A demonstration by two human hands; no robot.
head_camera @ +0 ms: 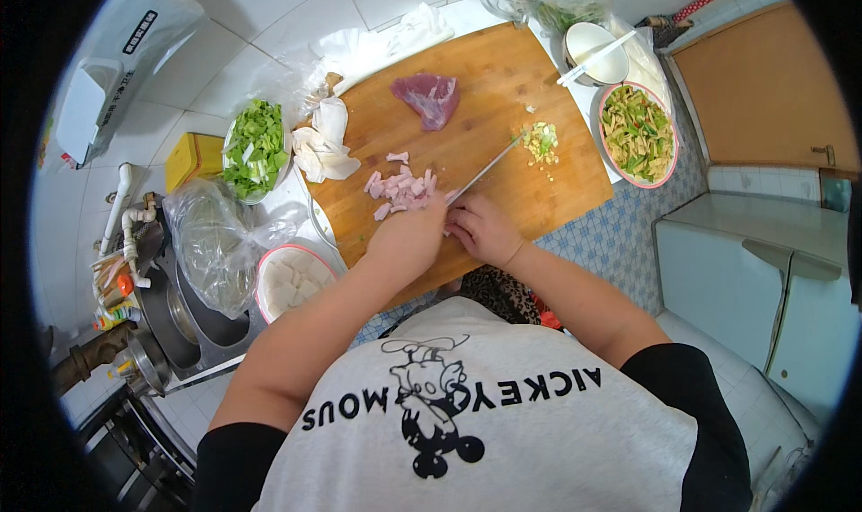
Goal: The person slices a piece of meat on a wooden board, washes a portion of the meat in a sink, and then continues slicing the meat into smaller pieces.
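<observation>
My left hand [409,237] grips a kitchen knife [488,167], its blade slanting away to the upper right over the wooden cutting board [559,209]. Just right of the blade, my right hand [488,230] presses with bent fingers on pink meat, mostly hidden beneath them. Cut pieces of pink meat [404,188] lie left of the knife. Farther up the board rests a larger chunk of dark red raw meat [429,100]. Close to the blade's tip is a small heap of chopped garlic and scallion [541,141].
Left of the board are a bowl of cut greens [256,148], a bowl of white slices [293,283], a plastic bag [215,249] and a sink [182,310]. At right stand a plate of shredded food [638,135] and a bowl [596,50] with white chopsticks [592,59] across it.
</observation>
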